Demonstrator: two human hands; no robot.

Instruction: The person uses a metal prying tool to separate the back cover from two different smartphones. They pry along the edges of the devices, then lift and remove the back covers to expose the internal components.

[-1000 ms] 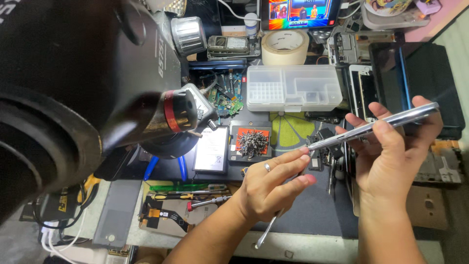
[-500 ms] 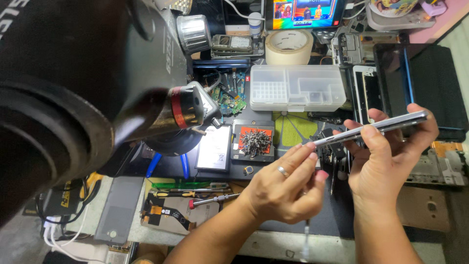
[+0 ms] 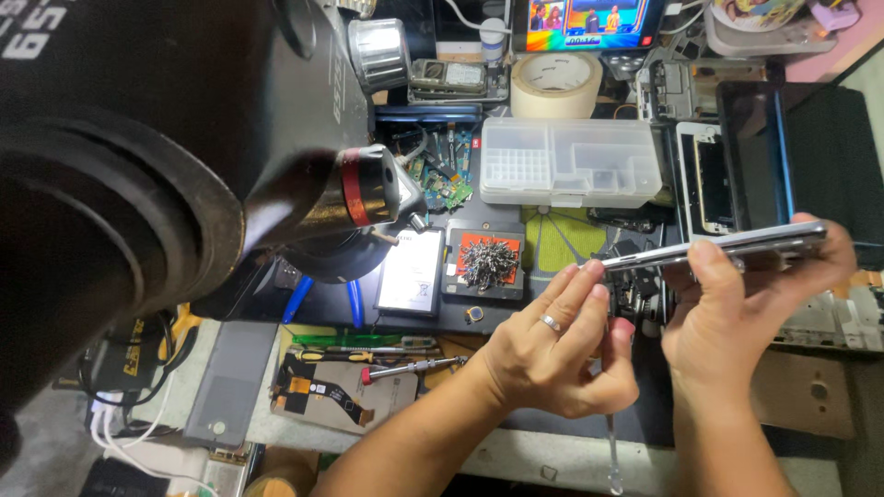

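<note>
Far left: a large black microscope body (image 3: pixel 138 156), very close to the camera and out of focus, with a red-ringed lens barrel (image 3: pixel 364 189) pointing down to the right. Below it, on the bench edge, a grey phone back cover (image 3: pixel 230 382) lying flat, and next to it a flex cable with orange parts (image 3: pixel 318 396). Just right of these, a small screwdriver with red collar (image 3: pixel 410 370), lying almost level.

Middle: a white phone battery (image 3: pixel 412 271) beside a red tray full of small screws (image 3: pixel 489 262). Behind them a clear plastic parts box (image 3: pixel 571 161) and a roll of beige tape (image 3: pixel 555 85).

Right of middle: left hand (image 3: pixel 557 354), ring on one finger, fingers bent together, fingertips touching the left end of a slim silver smartphone (image 3: pixel 727 247). Under this hand a thin metal tool (image 3: pixel 611 442), gripped against the palm and hanging down toward the bench edge.

Right: right hand (image 3: pixel 737 313) clamped on the smartphone, thumb in front and fingers wrapped behind. Smartphone held edge-on in the air, almost level, above the dark work mat (image 3: pixel 552 313), between both hands. Behind it, a white phone frame (image 3: pixel 704 184) and a dark phone (image 3: pixel 755 152) lying on the bench.
</note>
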